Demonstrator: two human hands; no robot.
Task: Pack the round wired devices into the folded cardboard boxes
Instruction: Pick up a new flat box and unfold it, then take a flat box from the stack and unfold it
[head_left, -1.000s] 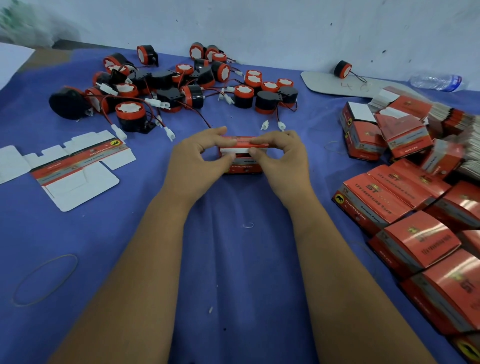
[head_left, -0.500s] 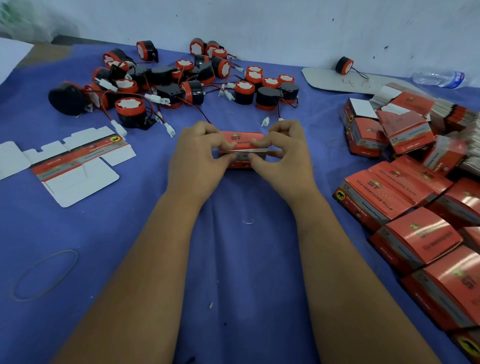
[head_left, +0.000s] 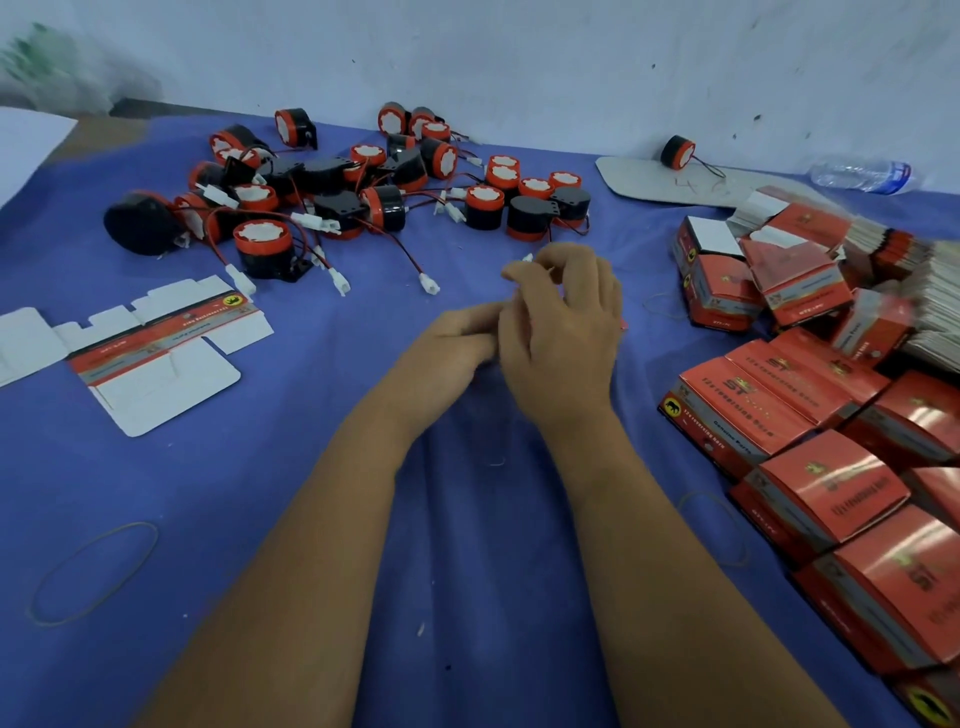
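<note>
Your right hand (head_left: 563, 332) is now crossing over the left hand (head_left: 457, 343), hiding the box; grips indiscernible. Keep flaps squared beside the packed boxes (head_left: 810, 467).

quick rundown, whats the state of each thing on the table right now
round wired devices: loose in a heap, unpacked
flat box blank: unfolded, lying flat
closed orange boxes: folded shut, piled at the right
water bottle: lying on its side
rubber band: loose on the cloth
left hand: partly hidden, grip unclear
right hand: over the left hand, fingers curled, grip unclear
</note>
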